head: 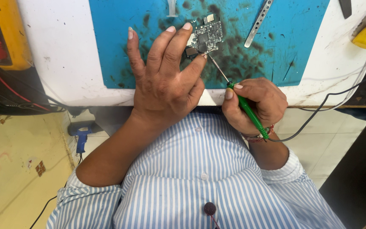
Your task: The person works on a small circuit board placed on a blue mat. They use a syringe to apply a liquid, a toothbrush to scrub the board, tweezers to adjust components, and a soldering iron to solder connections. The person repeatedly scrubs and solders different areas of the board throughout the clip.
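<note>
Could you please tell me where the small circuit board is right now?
In the head view, the circuit board lies upper centre on the blue mat, under the left hand fingertips, beside the soldering iron tip.

Small circuit board (204, 37) lying on a work mat (119, 51) atop a table (60, 51). Left hand (166, 80) resting over the board's left side, fingertips touching it. Right hand (255, 104) to the right, nearer the table edge, gripping a soldering iron (244, 106), tip meeting the board's lower edge. Perforated metal strip (257, 23) right of the board. Meter (5, 34) at far left. Glue gun (80, 133) down on the floor, below left.
</note>
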